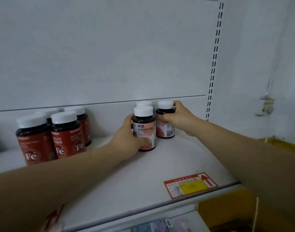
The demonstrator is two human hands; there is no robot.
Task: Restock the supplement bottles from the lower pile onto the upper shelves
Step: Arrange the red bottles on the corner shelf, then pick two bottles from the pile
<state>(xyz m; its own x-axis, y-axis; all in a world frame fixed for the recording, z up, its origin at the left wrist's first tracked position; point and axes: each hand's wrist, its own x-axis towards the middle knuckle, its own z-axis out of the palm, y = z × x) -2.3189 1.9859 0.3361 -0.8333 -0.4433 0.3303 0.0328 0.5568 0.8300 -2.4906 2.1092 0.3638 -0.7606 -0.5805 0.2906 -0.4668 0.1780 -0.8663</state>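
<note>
On the white upper shelf (168,164) stand three dark bottles with white caps and pink labels. My left hand (126,139) grips the front pink-label bottle (145,129) around its body, and the bottle stands on the shelf. My right hand (180,114) grips the right pink-label bottle (165,129) near its shoulder and cap. A third white cap (143,103) shows behind the front bottle, its body hidden. The lower pile is out of view.
Several red-label "Fe" bottles (66,134) stand in a group at the shelf's left. A red and yellow price tag (190,185) sits on the shelf's front edge. A slotted upright (213,64) bounds the shelf on the right. A yellow floor edge (285,146) lies beyond.
</note>
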